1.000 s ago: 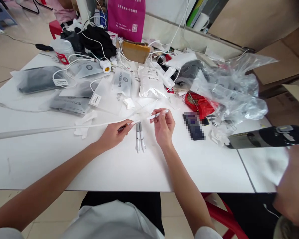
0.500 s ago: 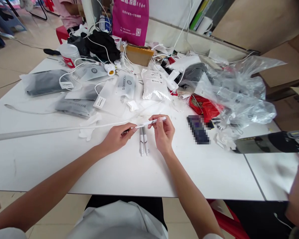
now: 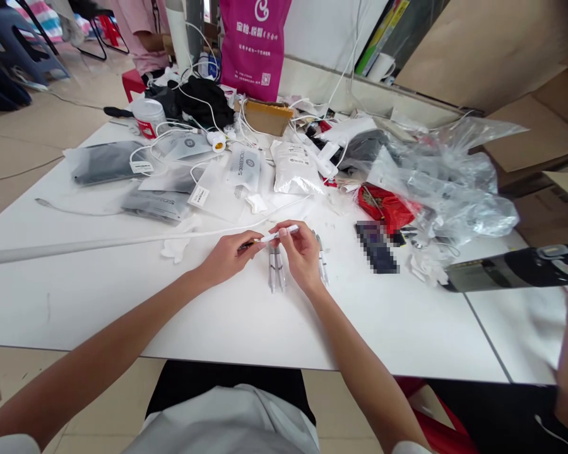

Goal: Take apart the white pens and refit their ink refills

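Above the table, a white pen runs roughly parallel to the near edge, pinched by the right hand, its left end at the closed fingers of the left hand, which grips a half-hidden dark piece

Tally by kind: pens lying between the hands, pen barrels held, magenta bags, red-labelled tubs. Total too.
Pens lying between left hand and right hand: 2
White pen barrel held: 1
Magenta bag: 1
Red-labelled tub: 1
Total: 5
Beyond right hand: partly hidden pens, uncounted
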Motion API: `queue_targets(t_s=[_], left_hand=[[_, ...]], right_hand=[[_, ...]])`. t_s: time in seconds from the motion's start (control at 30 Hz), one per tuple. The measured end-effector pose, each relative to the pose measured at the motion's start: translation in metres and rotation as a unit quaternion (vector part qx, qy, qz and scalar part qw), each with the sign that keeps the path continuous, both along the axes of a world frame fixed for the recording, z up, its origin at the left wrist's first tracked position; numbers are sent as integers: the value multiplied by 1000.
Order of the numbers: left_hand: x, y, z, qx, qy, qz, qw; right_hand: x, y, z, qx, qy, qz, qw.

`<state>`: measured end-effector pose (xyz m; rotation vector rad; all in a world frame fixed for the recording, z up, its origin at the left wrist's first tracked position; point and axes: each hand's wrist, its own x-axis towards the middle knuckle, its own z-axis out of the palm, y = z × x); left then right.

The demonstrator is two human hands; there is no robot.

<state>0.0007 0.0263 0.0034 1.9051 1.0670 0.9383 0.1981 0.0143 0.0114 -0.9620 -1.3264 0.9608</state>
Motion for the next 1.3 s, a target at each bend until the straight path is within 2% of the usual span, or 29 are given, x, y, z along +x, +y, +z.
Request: queue_targets(t_s=[0.13,0.3,0.5,0.73,0.9,1.0,1.1,1.2,1.3], left_hand=[[-3,1,-1,-7,-10,-31,999],[-6,1,-9,27,-11,-75,997],[-5,7,-8,-6,-52,-24,998],[-6,6,-1,-4,-59,-9,998],[-5,5,-3,-16,-79,-6,997],[-5,5,-5,-34,-88,1,996],[-6,5,-6,-38,-86,16,995],[-9,7,-7,-33,-80,31,996],[-12,10,-9,1,-57,27,998]], right_hand=[[-1,2,-9,-10,-14,7,1000],[-1,2,-17,1,-33,7,999],[2,3,-11,9,-52,-47,998],[3,4,-7,0,-25,-41,999],[6,6,-7,-36,-43,-45,997],[8,7,-6,-31,-42,-54,997],[12,6,-3,24,-130,-31,991],[17,5,-2,110,-263,28,958],[20,5,-4,139,-309,46,940]])
